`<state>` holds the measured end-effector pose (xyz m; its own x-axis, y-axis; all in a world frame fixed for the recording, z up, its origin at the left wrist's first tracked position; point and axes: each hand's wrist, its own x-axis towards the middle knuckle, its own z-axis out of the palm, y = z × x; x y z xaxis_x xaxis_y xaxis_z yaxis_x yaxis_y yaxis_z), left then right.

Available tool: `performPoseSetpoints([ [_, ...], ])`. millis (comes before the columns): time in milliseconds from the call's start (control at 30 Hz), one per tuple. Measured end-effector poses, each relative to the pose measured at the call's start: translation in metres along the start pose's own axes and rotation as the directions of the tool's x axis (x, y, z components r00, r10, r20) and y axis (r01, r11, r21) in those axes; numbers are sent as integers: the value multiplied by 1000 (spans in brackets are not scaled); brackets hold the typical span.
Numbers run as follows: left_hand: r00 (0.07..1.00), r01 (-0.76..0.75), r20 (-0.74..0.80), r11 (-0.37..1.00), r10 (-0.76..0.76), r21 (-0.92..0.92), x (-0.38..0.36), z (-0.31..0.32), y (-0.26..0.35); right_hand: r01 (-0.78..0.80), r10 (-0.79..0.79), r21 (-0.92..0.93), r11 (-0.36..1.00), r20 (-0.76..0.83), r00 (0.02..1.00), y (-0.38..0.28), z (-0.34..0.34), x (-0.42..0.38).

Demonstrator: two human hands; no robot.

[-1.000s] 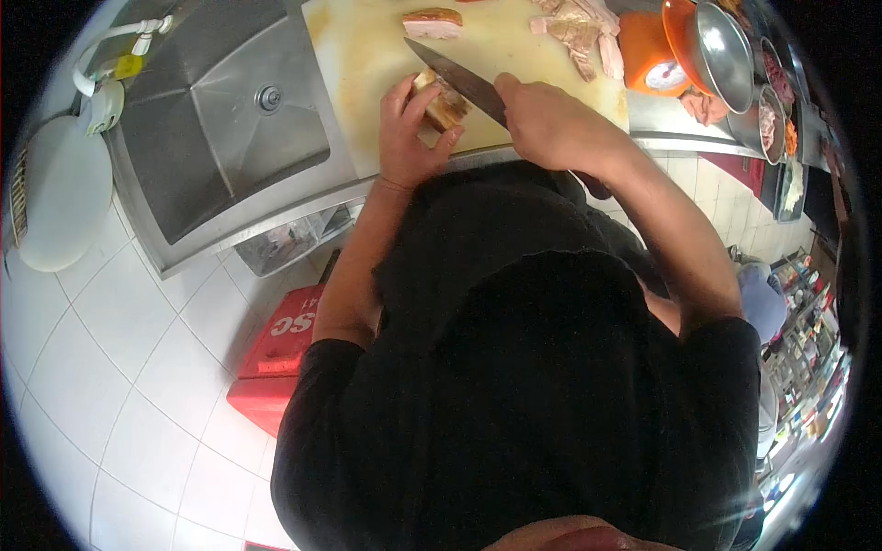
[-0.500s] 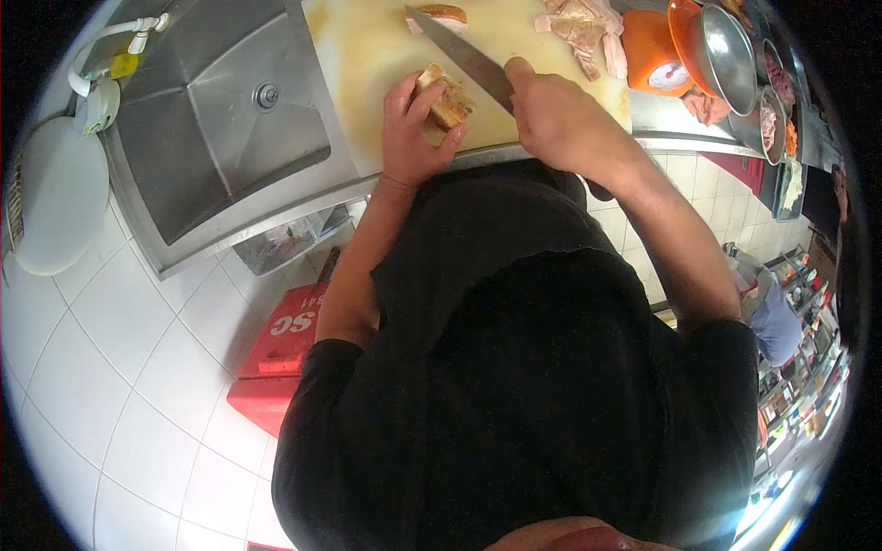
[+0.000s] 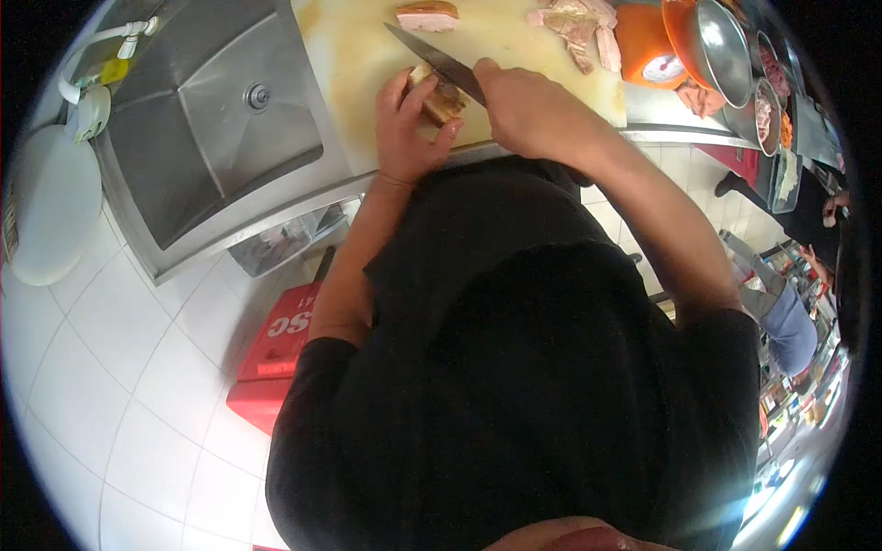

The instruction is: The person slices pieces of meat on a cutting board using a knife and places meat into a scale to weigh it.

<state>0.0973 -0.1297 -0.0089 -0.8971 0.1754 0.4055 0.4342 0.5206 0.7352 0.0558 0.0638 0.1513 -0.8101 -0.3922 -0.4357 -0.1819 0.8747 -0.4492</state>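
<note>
My left hand [image 3: 409, 133] curls its fingers and thumb around a browned chunk of pork [image 3: 443, 107] near the front edge of the yellowed cutting board [image 3: 349, 55]. In my right hand [image 3: 528, 110] is a large kitchen knife [image 3: 432, 60], its blade slanting to the upper left. The blade overlaps the upper right side of the chunk, close to my left fingertips. Beyond the knife tip, a slab of pork belly [image 3: 427, 16] with a brown rind lies on the board. Pale meat pieces [image 3: 577, 28] rest toward the board's right end.
A steel sink [image 3: 211, 119] lies left of the board. To the right stand an orange scale [image 3: 648, 46] and a metal bowl [image 3: 723, 50], with containers of ingredients beyond. A red box [image 3: 276, 335] sits below the counter. Other people [image 3: 785, 326] are at the far right.
My right hand and the knife have shifted left, bringing the blade over the pork chunk. My left hand keeps its hold. Another person's dark-clothed leg now shows at the right.
</note>
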Motion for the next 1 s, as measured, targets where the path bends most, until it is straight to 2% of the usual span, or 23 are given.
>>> performPoseSetpoints([
  [100,1000,10,-8,1000,-10,-10,-2,4,-1,9,-9,18,1000,24,1000,-3,-5,7],
  [300,1000,-9,3,1000,9,16,-4,2,-5,-82,78,32,996,99,992,2,-6,-14],
  [333,1000,-1,0,1000,1,3,-4,3,-3,-40,37,31,999,78,996,1,-6,-15],
  [433,1000,-19,-22,1000,19,24,-3,7,-4,-64,62,55,996,40,997,0,3,-1],
  [633,1000,-16,-8,1000,16,6,-4,3,-1,-163,158,18,986,159,974,-5,-7,-17],
  [733,1000,21,-22,1000,-22,-11,-7,9,-2,-113,107,62,992,89,990,3,10,-12],
  [833,1000,-10,-19,1000,10,24,-5,7,-1,-83,79,60,995,77,994,6,18,1],
  [933,1000,-19,14,999,19,43,-6,4,-1,-153,145,26,988,187,972,3,7,-16],
  [1000,999,25,19,999,-26,41,-9,4,0,-175,162,56,983,180,970,2,14,-15],
])
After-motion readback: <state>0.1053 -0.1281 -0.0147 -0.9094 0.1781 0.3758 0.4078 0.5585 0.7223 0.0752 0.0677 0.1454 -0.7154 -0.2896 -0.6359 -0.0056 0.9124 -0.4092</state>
